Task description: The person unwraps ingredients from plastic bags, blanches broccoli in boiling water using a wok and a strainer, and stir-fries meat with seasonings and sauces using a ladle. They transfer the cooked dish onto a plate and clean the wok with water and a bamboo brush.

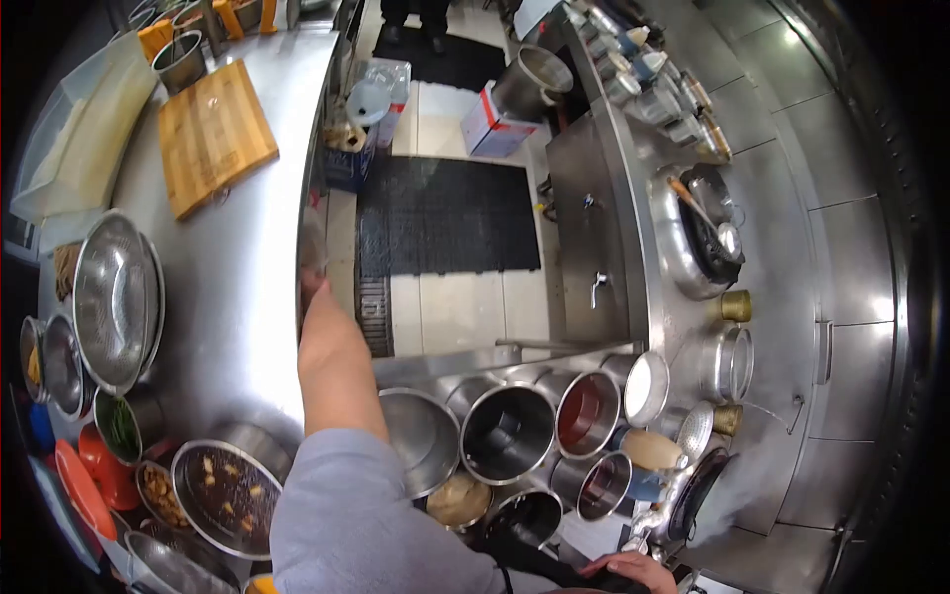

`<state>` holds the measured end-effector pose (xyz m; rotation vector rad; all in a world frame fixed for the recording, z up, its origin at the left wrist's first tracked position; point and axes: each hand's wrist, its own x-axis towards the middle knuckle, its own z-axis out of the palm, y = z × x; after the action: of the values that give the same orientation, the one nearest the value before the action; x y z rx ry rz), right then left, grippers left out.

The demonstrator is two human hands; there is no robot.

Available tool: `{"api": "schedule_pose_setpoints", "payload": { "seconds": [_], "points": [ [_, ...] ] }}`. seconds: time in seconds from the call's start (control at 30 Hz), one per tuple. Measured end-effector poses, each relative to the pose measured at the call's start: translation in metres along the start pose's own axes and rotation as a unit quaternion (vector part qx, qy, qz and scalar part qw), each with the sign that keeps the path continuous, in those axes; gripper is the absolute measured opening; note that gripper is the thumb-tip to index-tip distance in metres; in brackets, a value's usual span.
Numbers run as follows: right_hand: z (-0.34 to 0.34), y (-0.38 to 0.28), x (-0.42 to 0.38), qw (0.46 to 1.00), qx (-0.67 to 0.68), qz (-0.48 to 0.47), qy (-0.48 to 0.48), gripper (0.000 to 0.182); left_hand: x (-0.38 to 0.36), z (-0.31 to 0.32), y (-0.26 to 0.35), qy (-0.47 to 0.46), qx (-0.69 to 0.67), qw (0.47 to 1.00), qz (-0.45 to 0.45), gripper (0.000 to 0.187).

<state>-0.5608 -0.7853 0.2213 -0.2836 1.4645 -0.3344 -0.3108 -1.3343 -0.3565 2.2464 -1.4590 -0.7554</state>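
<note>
My left arm, in a grey sleeve, reaches forward along the steel counter. My left hand is at the counter's inner side, partly hidden by its edge. A pale, blurred shape is by its fingers, and I cannot make out whether they hold it. My right hand is low at the bottom edge, near the wok. Its visible fingers stretch leftward with nothing seen in them, and part of the hand is cut off. Between my arms stand a wide steel pot and a dark-bottomed pot.
A cutting board and a colander occupy the left counter. Food lies in a large bowl. Across the aisle, a ladle rests in another wok. A black mat covers the floor; a big pot stands on a box.
</note>
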Motion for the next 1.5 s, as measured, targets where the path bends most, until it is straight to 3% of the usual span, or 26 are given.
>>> {"api": "schedule_pose_setpoints", "payload": {
  "seconds": [0.5,0.67,1.0,1.17,1.23,1.27,1.3,1.4,1.43,1.47,1.5],
  "points": [
    [-0.005,-0.011,0.021,0.999,-0.021,-0.007,0.046,0.048,0.029,0.020,-0.009,0.002,-0.253,0.942,-0.219,0.038],
    [-0.010,-0.001,0.017,0.999,-0.011,-0.007,0.034,0.049,0.038,0.017,-0.005,0.008,-0.392,0.878,-0.276,0.041],
    [-0.013,0.043,-0.005,0.998,-0.005,-0.066,-0.003,0.049,0.027,-0.016,0.019,-0.008,-0.596,0.684,-0.421,0.046],
    [-0.016,0.094,-0.023,0.987,-0.011,-0.158,-0.034,0.049,-0.022,-0.045,0.044,-0.033,-0.586,0.642,-0.493,0.049],
    [-0.025,0.129,-0.021,0.973,0.050,-0.213,-0.075,0.061,-0.048,-0.065,0.070,-0.038,-0.564,0.649,-0.510,0.050],
    [-0.028,0.144,-0.024,0.964,0.083,-0.242,-0.073,0.065,-0.065,-0.076,0.087,-0.053,-0.542,0.677,-0.495,0.051],
    [-0.031,0.158,-0.027,0.955,0.113,-0.264,-0.073,0.069,-0.090,-0.088,0.107,-0.096,-0.518,0.736,-0.425,0.053],
    [-0.047,0.230,-0.072,0.939,0.096,-0.323,0.065,0.064,-0.175,-0.136,0.185,-0.191,-0.333,0.893,-0.235,0.057],
    [-0.050,0.267,-0.100,0.933,0.092,-0.319,0.135,0.060,-0.228,-0.166,0.214,-0.217,-0.290,0.925,-0.115,0.058],
    [-0.055,0.320,-0.118,0.918,0.128,-0.326,0.187,0.058,-0.192,-0.121,0.202,-0.277,-0.333,0.898,0.083,0.054],
    [-0.061,0.383,-0.131,0.899,0.147,-0.319,0.261,0.057,-0.248,-0.143,0.225,-0.272,-0.349,0.884,0.154,0.052]
  ]
}}
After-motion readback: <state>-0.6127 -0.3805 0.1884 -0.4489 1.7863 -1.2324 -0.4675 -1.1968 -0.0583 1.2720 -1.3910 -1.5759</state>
